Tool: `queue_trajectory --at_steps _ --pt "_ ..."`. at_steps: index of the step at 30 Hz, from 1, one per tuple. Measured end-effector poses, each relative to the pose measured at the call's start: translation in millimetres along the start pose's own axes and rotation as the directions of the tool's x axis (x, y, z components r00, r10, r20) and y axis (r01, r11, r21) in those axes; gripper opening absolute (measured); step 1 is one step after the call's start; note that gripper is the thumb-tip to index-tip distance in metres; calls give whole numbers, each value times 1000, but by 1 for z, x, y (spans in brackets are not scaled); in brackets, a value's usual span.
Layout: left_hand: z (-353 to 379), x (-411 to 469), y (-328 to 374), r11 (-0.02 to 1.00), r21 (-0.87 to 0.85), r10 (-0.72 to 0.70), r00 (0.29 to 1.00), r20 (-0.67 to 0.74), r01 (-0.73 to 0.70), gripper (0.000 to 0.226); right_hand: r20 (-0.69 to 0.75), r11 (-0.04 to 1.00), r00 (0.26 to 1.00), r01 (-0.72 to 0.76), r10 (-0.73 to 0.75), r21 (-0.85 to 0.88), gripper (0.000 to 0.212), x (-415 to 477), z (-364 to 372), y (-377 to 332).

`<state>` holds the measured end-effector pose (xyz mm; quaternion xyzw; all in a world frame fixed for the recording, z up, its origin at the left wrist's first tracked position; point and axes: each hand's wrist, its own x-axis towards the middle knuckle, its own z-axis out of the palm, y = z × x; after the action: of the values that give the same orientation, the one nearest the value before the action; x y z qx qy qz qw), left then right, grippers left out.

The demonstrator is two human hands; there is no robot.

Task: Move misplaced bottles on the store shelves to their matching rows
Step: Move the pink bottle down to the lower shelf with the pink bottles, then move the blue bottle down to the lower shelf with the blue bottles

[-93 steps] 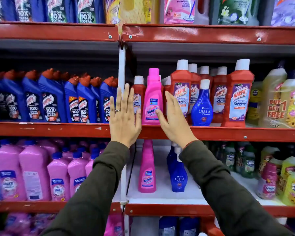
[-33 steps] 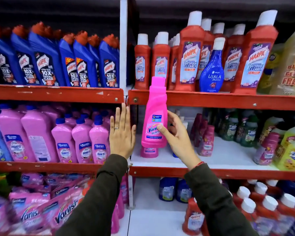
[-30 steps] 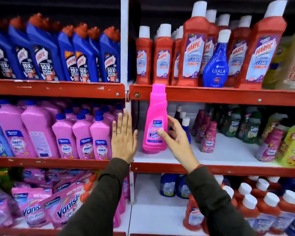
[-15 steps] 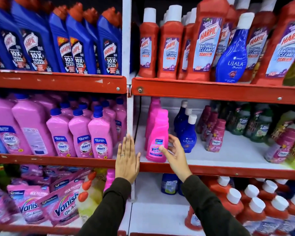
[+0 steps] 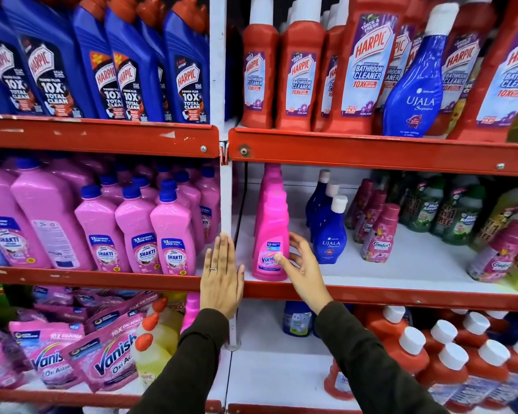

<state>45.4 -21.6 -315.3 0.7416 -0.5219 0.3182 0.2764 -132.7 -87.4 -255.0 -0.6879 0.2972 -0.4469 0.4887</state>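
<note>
The pink Vanish bottle (image 5: 270,234) has been brought down from the Harpic shelf and is now stood upright on the middle shelf (image 5: 401,297), before another like it. The left hand (image 5: 221,279) is held flat, empty. The right hand (image 5: 302,270) is spread open, thumb touching the label. A blue Ujala bottle (image 5: 413,85) is seen among red Harpic bottles (image 5: 362,70).

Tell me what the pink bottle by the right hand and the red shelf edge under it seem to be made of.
Pink bottle: probably plastic, smooth and slightly glossy, with soft highlights and a moulded shape, and a printed label.
Red shelf edge: likely painted metal, since it has screws and the paint looks chipped and scuffed.
</note>
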Motion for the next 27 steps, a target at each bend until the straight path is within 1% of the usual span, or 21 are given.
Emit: queue_trajectory --at_steps 5,8,10,12,14,16,19,22,27 --pt "-1 0 1 1000 -13 -3 1000 -1 3 69 18 1000 1000 1 -1 -5 47 -1 -1 0" --pt "-5 -1 2 999 -41 -7 1000 18 8 64 -6 999 1000 12 -13 -51 51 -8 -1 -3" --pt "-10 -1 5 998 -60 -15 1000 27 16 63 -73 990 997 28 -38 -137 52 -13 -3 -6" --pt "-17 1 11 996 -80 -34 999 16 35 64 -147 952 981 78 -126 -295 54 -18 -9 -9" --pt "-27 8 21 995 -89 -42 999 -10 41 65 -177 897 954 150 -242 -416 54 -20 -16 -13" --pt "-38 19 33 993 -115 -25 999 -30 21 65 -203 859 923 200 -327 -471 55 -21 -26 -17" --pt "-58 40 53 990 -142 15 997 -76 -25 67 -257 828 878 231 -404 -510 56 -23 -41 -31" --pt "-78 64 77 989 -129 53 989 -136 -71 66 -295 803 838 251 -460 -541 55 -25 -61 -52" --pt "-115 114 114 982 -122 112 962 -249 -146 70 -310 709 722 344 -619 -615 56 -20 -97 -103"
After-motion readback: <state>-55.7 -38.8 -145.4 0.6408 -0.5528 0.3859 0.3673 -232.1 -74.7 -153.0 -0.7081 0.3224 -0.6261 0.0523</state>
